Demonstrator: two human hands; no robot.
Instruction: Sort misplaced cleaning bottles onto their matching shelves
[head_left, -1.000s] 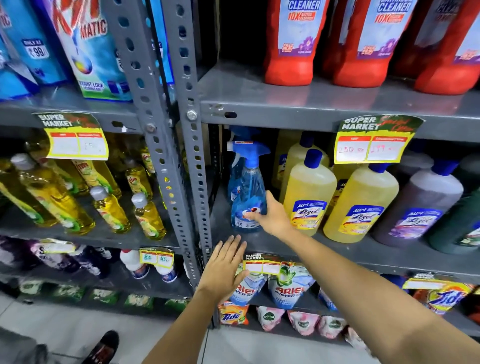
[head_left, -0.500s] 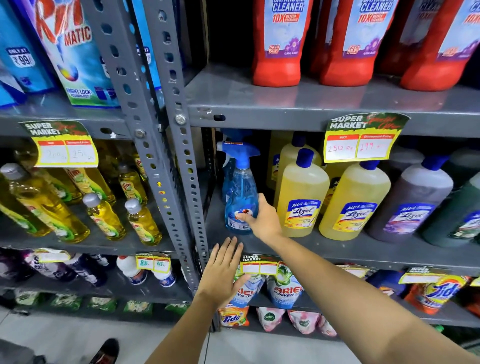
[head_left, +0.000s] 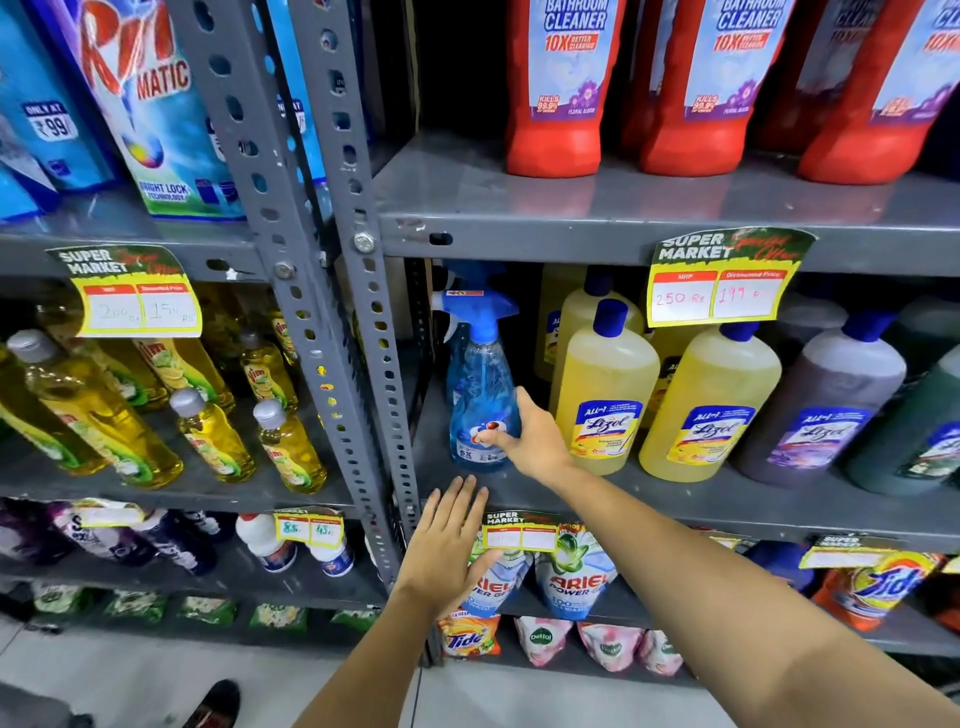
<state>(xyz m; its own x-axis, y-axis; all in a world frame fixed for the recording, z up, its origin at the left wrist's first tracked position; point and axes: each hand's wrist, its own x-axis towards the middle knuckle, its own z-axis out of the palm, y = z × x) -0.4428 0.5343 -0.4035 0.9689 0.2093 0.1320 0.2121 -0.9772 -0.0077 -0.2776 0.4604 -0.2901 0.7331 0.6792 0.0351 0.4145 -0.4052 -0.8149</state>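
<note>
A blue spray bottle (head_left: 480, 384) with a blue trigger head stands upright at the left end of the grey middle shelf (head_left: 675, 501), beside yellow Lizol bottles (head_left: 605, 384). My right hand (head_left: 537, 441) wraps its lower body, with the thumb across the front label and the fingers round the right side. My left hand (head_left: 447, 551) is flat with fingers spread, just below the shelf's front edge and over a price tag. It holds nothing.
Red bathroom cleaner bottles (head_left: 561, 104) fill the shelf above. Purple and green Lizol bottles (head_left: 826, 410) stand further right. A perforated grey upright (head_left: 363, 364) divides off the left bay, which holds yellow dish-liquid bottles (head_left: 213, 436). Detergent pouches (head_left: 574, 577) sit below. A shoe (head_left: 215, 704) is on the floor.
My right hand has closed further round the spray bottle's base, the thumb now on the label. The view has moved slightly closer. My left hand has stayed at the shelf edge.
</note>
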